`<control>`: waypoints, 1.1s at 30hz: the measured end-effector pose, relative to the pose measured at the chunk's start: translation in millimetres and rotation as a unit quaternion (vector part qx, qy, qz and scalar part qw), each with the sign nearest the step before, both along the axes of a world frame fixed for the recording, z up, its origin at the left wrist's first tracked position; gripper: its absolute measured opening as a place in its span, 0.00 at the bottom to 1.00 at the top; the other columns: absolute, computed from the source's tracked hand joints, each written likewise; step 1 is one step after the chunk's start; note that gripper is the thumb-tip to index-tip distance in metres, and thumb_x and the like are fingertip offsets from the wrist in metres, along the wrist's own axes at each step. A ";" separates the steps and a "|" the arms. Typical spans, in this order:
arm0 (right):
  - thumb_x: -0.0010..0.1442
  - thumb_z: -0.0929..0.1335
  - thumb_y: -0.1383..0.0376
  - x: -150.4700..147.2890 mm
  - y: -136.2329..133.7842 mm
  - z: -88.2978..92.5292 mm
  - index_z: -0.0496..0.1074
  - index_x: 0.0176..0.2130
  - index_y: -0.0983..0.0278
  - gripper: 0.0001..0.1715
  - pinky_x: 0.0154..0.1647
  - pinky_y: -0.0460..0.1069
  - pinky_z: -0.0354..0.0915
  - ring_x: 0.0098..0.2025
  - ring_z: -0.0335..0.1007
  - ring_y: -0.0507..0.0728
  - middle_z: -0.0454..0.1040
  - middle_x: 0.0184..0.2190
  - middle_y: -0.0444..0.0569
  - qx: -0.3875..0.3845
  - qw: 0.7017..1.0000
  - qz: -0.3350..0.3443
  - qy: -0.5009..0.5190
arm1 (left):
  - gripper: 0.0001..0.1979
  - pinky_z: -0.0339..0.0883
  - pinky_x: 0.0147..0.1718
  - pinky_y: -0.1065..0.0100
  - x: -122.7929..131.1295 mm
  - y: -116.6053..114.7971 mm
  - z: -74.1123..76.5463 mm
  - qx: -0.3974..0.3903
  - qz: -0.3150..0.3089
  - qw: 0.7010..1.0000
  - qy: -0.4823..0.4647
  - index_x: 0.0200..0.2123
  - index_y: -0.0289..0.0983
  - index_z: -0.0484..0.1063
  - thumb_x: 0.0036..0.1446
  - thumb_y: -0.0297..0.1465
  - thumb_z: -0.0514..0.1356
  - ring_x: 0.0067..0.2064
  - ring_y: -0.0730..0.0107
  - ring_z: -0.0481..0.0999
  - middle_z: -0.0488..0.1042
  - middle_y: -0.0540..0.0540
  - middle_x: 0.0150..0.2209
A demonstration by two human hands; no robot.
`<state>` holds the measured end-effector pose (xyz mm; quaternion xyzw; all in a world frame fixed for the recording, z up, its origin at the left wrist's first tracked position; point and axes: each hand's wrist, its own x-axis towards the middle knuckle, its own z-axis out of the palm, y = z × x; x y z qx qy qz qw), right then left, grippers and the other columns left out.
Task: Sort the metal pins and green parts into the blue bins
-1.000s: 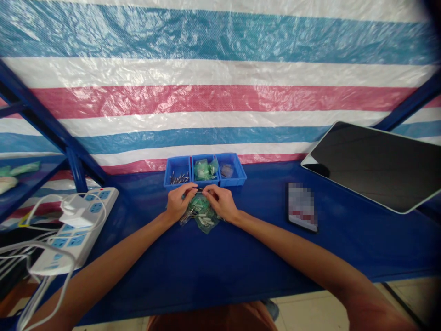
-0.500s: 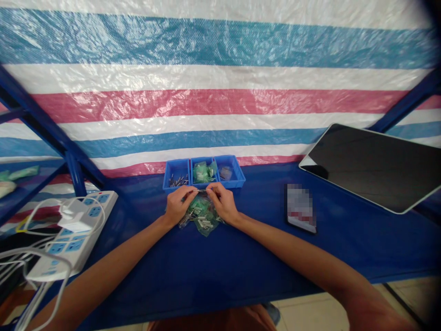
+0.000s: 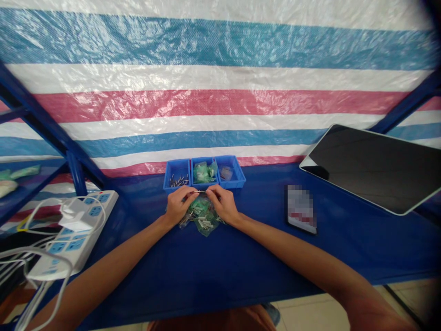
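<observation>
My left hand (image 3: 178,203) and my right hand (image 3: 223,202) pinch opposite ends of a thin metal rod (image 3: 200,191), held level between the fingertips. Below it lie green and clear plastic bags (image 3: 206,220) with small silvery metal pieces in and around them. Just behind my hands stand three joined blue bins. The left bin (image 3: 166,177) holds several slim metal pieces, the middle bin (image 3: 204,185) green plastic bags, and the right bin (image 3: 237,177) a small clear packet.
On the blue table (image 3: 206,271) a phone (image 3: 300,209) lies to the right, with a large dark-screened panel (image 3: 375,165) behind it. A white power strip (image 3: 84,243) with cables sits at the left. A striped sheet (image 3: 220,101) hangs behind.
</observation>
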<state>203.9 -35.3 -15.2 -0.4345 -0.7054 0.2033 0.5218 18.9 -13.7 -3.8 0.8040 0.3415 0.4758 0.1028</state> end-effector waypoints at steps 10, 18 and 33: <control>0.65 0.61 0.57 -0.6 4.6 -3.3 0.72 0.31 0.65 0.19 0.31 0.45 0.60 0.26 0.66 0.51 0.72 0.25 0.45 0.024 0.998 0.021 -0.049 | 0.07 0.68 0.33 0.71 -0.4 0.1 -1.6 0.029 0.002 0.999 -0.020 0.39 0.36 0.74 0.58 0.31 0.59 0.29 0.75 0.72 0.76 0.46 0.33; 0.65 0.61 0.59 -1.3 4.4 -2.4 0.75 0.33 0.64 0.18 0.33 0.45 0.62 0.29 0.70 0.53 0.76 0.28 0.48 0.024 0.998 0.003 -0.057 | 0.09 0.69 0.32 0.74 -2.5 -4.0 -1.8 0.010 0.021 1.000 -0.013 0.42 0.38 0.74 0.59 0.29 0.57 0.27 0.77 0.75 0.79 0.48 0.34; 0.65 0.61 0.60 -0.7 -0.4 0.8 0.74 0.33 0.65 0.17 0.34 0.46 0.62 0.29 0.69 0.53 0.76 0.29 0.48 0.030 0.999 -0.013 -0.026 | 0.10 0.70 0.33 0.73 0.6 1.3 -4.6 0.049 0.061 0.997 -0.016 0.40 0.36 0.75 0.55 0.33 0.62 0.27 0.76 0.74 0.78 0.48 0.34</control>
